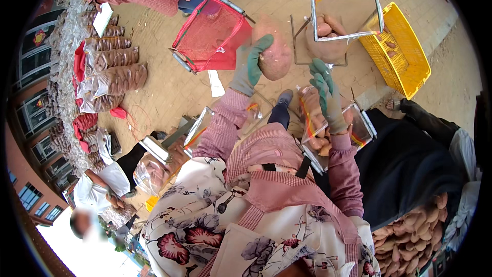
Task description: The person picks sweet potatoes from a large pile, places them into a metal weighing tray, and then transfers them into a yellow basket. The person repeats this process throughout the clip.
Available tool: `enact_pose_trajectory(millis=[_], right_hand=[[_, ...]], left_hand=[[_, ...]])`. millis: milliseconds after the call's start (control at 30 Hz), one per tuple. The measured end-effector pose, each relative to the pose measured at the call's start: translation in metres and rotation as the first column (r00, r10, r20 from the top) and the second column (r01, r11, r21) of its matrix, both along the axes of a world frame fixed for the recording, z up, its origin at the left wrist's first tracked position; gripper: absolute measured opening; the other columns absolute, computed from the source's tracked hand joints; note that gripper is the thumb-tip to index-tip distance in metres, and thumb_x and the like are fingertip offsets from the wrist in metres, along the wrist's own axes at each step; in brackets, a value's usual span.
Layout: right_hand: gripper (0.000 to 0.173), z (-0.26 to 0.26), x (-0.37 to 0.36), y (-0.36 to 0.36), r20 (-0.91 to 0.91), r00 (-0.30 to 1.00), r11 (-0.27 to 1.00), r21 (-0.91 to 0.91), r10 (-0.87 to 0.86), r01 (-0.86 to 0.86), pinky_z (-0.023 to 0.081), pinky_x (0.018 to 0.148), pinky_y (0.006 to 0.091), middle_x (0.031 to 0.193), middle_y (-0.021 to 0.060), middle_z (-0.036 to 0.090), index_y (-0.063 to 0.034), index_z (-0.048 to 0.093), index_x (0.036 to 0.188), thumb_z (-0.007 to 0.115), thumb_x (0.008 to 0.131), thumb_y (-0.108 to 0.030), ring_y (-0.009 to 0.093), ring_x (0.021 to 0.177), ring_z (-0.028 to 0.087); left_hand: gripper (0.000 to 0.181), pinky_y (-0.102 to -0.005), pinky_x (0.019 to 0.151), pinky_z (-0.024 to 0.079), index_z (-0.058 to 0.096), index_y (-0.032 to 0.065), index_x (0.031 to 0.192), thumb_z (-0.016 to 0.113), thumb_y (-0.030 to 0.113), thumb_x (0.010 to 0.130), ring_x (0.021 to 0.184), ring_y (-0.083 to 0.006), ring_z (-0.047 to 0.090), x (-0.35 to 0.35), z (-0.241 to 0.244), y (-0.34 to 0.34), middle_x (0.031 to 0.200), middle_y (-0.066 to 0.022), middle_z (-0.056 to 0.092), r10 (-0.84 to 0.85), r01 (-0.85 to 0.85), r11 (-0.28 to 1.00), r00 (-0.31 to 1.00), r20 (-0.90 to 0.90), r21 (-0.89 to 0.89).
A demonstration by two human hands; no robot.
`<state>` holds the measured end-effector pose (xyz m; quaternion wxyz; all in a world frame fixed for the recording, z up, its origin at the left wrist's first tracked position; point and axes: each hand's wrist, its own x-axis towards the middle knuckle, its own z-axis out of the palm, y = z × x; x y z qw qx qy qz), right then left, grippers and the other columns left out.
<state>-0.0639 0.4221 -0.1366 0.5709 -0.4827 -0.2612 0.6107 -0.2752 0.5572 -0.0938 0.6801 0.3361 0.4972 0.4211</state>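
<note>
Green and grey work gloves cover both hands. My left hand point(253, 65) is shut on a large sweet potato point(275, 55), between a red mesh bag point(215, 34) on a metal frame and a clear plastic bag point(326, 48) holding several sweet potatoes on another frame. My right hand point(326, 94) is raised with its fingers stretched up, nothing seen in it. Below it, another framed clear bag point(313, 123) holds more sweet potatoes. The far frame's mouth is edged in silver tape.
A yellow plastic crate point(407, 77) with a few small sweet potatoes stands at the right. Lower right lies a pile of sweet potatoes point(411, 238) beside dark cloth point(407, 169). Filled bags point(123, 79) line the left. People stand at the upper left and lower left.
</note>
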Motion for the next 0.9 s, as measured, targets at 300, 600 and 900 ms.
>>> enact_pose_trajectory(millis=[300,600,900], right_hand=[[0.046,-0.089,0.021,-0.158,0.093,0.981,0.826,-0.529,-0.172,0.195,0.051,0.086,0.0281,0.118,0.0082,0.064,0.0015,0.052,0.132,0.053,0.099,-0.031,0.017,0.102,0.063],[0.030,-0.056,0.039,-0.208,0.272,0.935,0.825,-0.457,-0.227,0.333,0.048,0.084,0.0277,0.104,0.0073,0.067,-0.0054,0.063,0.120,0.059,0.096,-0.021,0.016,0.098,0.061],[0.018,0.149,0.137,-0.355,0.959,0.060,0.629,0.132,-0.275,0.766,0.044,0.056,0.0340,0.070,0.0093,0.063,-0.0033,0.069,0.096,0.066,0.087,-0.018,0.022,0.054,0.053]], left_hand=[[0.081,-0.0419,0.093,0.046,0.053,-0.0001,0.121,0.084,0.043,0.060,0.114,-0.0353,0.057,-0.225,-0.157,0.186,0.122,-0.0217,0.059,-0.351,0.473,0.844,0.131,-0.927,-0.253],[0.079,-0.0407,0.097,0.045,0.044,-0.0098,0.135,0.076,0.033,0.076,0.116,-0.0353,0.057,-0.232,-0.259,0.217,0.130,-0.0279,0.055,-0.348,0.506,0.816,0.047,-0.936,-0.278],[0.064,-0.0393,0.093,0.044,0.043,-0.0062,0.137,0.062,0.034,0.092,0.108,-0.0329,0.058,0.014,-0.108,0.048,0.119,-0.0248,0.060,-0.161,0.651,0.747,0.372,-0.914,0.134]])
